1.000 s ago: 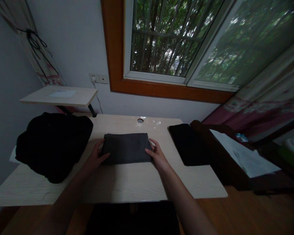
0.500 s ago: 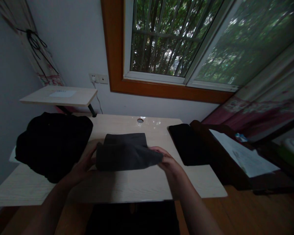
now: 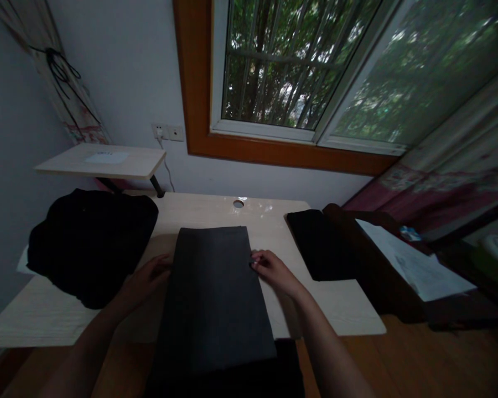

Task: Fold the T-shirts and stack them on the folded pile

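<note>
A person standing in dim window light has both bare hands at the sides of a dark gray folded cloth (image 3: 218,293), as seen from beside the bench (image 3: 336,309). The cloth lies directly on the near side of the bench's round cable hole (image 3: 238,204), stretching toward the person until its lower end passes the near edge.

The right hand (image 3: 274,271), nearward and to the right of the hole, appears to pinch the cloth's right edge between thumb and bent fingers. The left hand (image 3: 151,273), nearward and to the left of the hole, has its fingers curled together at the opposite edge; whether they grip the fabric cannot be told in the shadow.

Left of the hole sits a bulky black cloth heap (image 3: 91,249); beyond that, on the same side, stands a raised shelf (image 3: 103,160). To the hole's right lies a flat black folded item (image 3: 321,243), its details lost in darkness.

The gray cloth looks light, soft and hard to damage, smooth enough perhaps to slide on the bench, with layers likely to slip apart. Its two side edges, level with each other, seem the surest hold, thumbs above and fingers beneath; one corner alone would probably let it sag.
</note>
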Demonstrator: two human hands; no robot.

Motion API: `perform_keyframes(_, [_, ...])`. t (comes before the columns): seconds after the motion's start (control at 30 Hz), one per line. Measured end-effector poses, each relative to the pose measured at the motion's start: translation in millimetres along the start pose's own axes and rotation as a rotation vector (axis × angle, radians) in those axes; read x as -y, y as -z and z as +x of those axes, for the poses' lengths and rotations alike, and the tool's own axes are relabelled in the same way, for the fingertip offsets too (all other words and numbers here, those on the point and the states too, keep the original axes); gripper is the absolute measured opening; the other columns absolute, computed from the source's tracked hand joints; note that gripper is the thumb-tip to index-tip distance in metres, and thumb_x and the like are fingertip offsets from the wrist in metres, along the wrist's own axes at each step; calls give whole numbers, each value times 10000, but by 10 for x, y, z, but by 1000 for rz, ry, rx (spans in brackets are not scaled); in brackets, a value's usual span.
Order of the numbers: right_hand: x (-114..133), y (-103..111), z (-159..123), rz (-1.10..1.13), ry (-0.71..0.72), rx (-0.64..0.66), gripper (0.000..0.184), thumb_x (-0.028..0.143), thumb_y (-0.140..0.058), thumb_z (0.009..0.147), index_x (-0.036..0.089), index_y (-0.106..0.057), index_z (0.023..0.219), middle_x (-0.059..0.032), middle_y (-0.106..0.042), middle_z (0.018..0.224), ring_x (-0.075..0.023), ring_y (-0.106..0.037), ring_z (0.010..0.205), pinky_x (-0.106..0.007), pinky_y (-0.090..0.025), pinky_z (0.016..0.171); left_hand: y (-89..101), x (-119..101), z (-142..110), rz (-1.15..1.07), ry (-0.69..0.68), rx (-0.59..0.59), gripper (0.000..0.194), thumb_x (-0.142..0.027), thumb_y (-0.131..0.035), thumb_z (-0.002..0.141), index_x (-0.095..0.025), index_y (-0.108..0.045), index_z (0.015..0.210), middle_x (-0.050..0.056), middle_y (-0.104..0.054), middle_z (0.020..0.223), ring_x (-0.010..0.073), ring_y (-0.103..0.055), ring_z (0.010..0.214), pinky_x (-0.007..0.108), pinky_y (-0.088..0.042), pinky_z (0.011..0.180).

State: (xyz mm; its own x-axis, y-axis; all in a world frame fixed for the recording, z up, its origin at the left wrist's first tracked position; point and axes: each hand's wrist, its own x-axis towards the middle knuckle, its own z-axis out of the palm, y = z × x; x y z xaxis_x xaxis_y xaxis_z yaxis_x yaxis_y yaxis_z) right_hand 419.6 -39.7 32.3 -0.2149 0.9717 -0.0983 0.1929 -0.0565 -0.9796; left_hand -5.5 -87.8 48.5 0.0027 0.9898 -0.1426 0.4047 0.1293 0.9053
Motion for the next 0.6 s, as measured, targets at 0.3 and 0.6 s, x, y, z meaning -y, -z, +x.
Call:
perform_keyframes(0.3, [240,-98,-96,82,-251,100,576,467,-833,763,241,-521,1191,-19,-729,868,-142,-622,583,-226,-429,473,-160,-261,-98,-265,207,228,1048,-484,-779,778,-275,-195,1622,133,-756,1160,361,-743,1033,486,-601,855])
perform_keyframes(0.6, [324,-260,-147,408,-175,205,1041,241,-930,646,322,-360,1513,-86,-618,1401,-259,-663,1189,-433,-569,975,-356,-336,-60,-133,35,149,1170,-509,-830,694,-261,-186,1639,196,-414,1606,385,-452,1447,537,-432,1151])
